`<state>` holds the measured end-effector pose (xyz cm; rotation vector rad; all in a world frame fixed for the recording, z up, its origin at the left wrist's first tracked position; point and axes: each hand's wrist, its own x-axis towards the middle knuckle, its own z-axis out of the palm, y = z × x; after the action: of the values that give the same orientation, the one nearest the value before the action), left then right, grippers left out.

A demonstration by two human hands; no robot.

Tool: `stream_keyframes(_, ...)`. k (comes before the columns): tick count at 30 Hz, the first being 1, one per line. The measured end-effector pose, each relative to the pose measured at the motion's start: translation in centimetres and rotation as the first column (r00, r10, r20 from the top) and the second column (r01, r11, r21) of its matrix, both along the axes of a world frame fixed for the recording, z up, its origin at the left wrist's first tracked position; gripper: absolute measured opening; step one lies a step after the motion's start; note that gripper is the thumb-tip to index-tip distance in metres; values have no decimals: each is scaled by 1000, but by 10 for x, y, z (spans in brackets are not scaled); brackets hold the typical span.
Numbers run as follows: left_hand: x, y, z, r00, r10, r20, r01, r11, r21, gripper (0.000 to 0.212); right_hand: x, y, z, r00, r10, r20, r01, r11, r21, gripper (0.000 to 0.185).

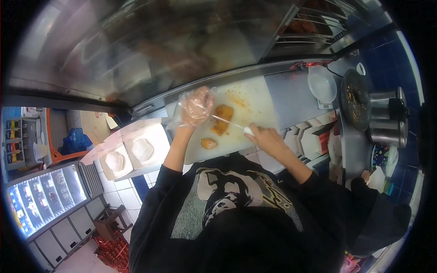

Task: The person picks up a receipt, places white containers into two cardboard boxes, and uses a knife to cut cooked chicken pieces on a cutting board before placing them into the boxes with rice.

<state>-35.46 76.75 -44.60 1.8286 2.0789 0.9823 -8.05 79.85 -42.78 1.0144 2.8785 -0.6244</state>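
Note:
On a white cutting board [263, 102] lies a piece of browned, breaded-looking food [223, 117]. My right hand [268, 138], bare, grips the white handle of a knife [248, 130], whose thin blade crosses over the food towards the left. My left hand [198, 105] wears a clear plastic glove and is at the food's left edge, beside the blade's tip; its fingers are bunched, and whether they hold anything is hidden. A smaller cut piece [209, 143] lies apart, nearer my body. Orange crumbs and smears mark the board.
Left of the board stands an open carton [128, 146] holding two white wrapped portions. A steel cabinet [205, 41] rises behind the board. To the right are a clear plastic bowl on a scale [324, 105], folded cartons [312, 143], a stone mortar [355, 99], a steel pot [387, 119] and another person [375, 211].

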Motion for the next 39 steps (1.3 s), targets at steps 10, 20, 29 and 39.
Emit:
stream_keyframes(10, 15, 15, -67, 966, 198, -167, -158, 961, 228, 24, -7, 28, -51, 996, 29, 86, -26, 999, -35, 32)
stream_keyframes(20, -8, -1, -60, 954, 180, -240, -154, 980, 123, 16, -31, 25, -63, 998, 69, -2, -69, 992, 106, 27)
stream_keyframes(29, 16, 4, -9, 983, 113, -144, -98, 990, 104, 17, 0, 49, -8, 990, 134, 47, -140, 976, 169, 31)
stream_keyframes(39, -9, 16, -93, 982, 87, -169, -74, 994, 85, 24, -23, 66, -49, 985, 155, 80, -160, 986, 55, 32)
